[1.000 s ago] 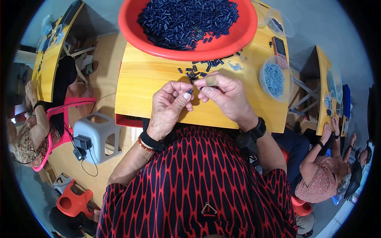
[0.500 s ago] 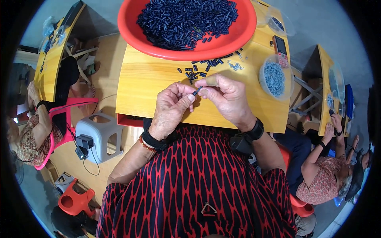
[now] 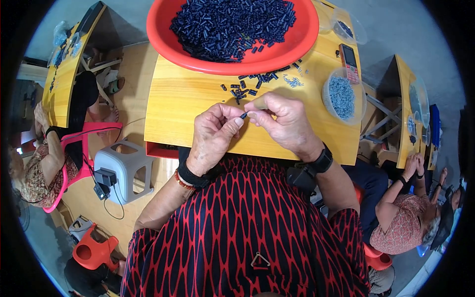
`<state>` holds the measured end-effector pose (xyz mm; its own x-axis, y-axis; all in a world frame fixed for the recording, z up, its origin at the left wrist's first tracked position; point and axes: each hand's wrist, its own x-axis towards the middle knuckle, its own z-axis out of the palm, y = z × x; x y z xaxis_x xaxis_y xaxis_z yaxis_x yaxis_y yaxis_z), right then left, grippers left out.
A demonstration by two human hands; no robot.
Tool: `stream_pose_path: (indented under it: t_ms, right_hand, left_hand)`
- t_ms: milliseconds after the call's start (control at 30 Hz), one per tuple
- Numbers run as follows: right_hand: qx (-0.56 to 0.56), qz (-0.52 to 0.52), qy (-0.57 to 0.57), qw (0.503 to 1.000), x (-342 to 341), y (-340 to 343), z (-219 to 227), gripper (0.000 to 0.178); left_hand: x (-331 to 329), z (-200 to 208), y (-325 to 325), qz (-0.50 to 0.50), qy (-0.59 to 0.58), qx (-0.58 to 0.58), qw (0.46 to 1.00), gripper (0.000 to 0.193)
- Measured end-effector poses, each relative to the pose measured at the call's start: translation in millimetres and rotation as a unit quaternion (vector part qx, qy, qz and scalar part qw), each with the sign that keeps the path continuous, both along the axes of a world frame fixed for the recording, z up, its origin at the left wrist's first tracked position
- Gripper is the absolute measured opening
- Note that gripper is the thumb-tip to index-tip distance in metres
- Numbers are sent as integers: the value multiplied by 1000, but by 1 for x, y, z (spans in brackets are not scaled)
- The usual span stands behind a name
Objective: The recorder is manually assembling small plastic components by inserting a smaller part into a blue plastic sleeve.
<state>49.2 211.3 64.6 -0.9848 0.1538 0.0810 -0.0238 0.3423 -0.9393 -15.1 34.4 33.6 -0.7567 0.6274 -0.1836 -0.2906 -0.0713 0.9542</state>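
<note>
Between my two hands, above the near part of the yellow table (image 3: 178,106), is a small dark cylindrical piece (image 3: 244,115). My left hand (image 3: 213,136) pinches it between thumb and forefinger. From the other side, my right hand (image 3: 283,123) has its thumb and forefinger closed at the piece's upper end; the fingertips cover part of it. Just beyond my fingers lie several loose dark pieces (image 3: 240,93) of the same sort. A large red basin (image 3: 198,65) behind them holds a heap of dark pieces (image 3: 232,29).
Small pale pins (image 3: 293,81) are scattered right of the loose pieces. A clear tub of grey-blue parts (image 3: 341,99) stands at the right edge, beside a red keypad phone (image 3: 349,62). A grey stool (image 3: 121,168) is at left. People sit at tables on both sides.
My right fingers have moved slightly closer to my left, covering more of the dark piece. My left hand stays nearly still. The person at right has drawn both hands together.
</note>
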Motion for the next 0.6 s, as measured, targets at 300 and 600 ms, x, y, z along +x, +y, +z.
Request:
stream_pose_path:
  t_ms: [300,600]
  right_hand:
    - [61,44,44,996,-8,2,3,8]
    - [63,70,21,995,-13,3,4,7]
  left_hand:
    - [-1,-1,-2,0,9,-13,1000,8]
    - [-1,-5,-1,10,15,-15,1000,7]
